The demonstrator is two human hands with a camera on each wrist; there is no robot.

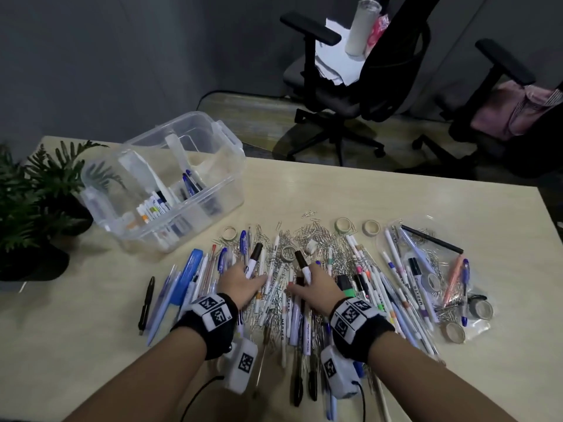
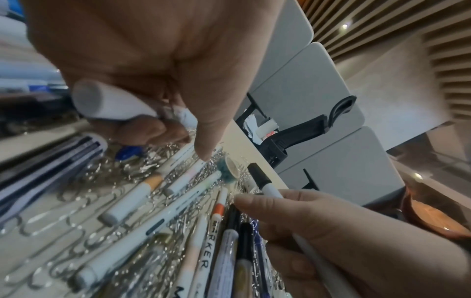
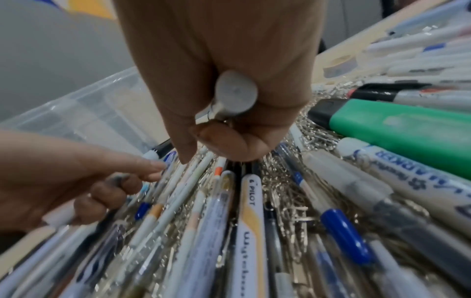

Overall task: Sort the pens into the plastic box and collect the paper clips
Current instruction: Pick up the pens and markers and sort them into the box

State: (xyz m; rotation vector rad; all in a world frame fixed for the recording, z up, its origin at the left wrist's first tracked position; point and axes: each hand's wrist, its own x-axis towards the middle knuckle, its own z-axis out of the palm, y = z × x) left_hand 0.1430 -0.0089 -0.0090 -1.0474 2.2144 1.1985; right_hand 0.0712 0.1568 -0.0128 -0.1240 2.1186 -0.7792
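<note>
At the far left of the pale wooden table (image 1: 304, 184) sits the clear plastic box (image 1: 170, 184), with some pens already inside. To its right, near the person, lies a big messy pile of pens (image 1: 380, 287) mixed with shiny silver paper clips (image 1: 316, 233). The left hand (image 1: 240, 283) curls its fingers around a white marker with a black cap (image 1: 253, 260). The right hand (image 1: 316, 287) grips another white marker with a black cap (image 1: 302, 264). What could go wrong: clips may cling to the markers and ride into the box — or a lifted marker may knock loose pens off the table's near edge.
</note>
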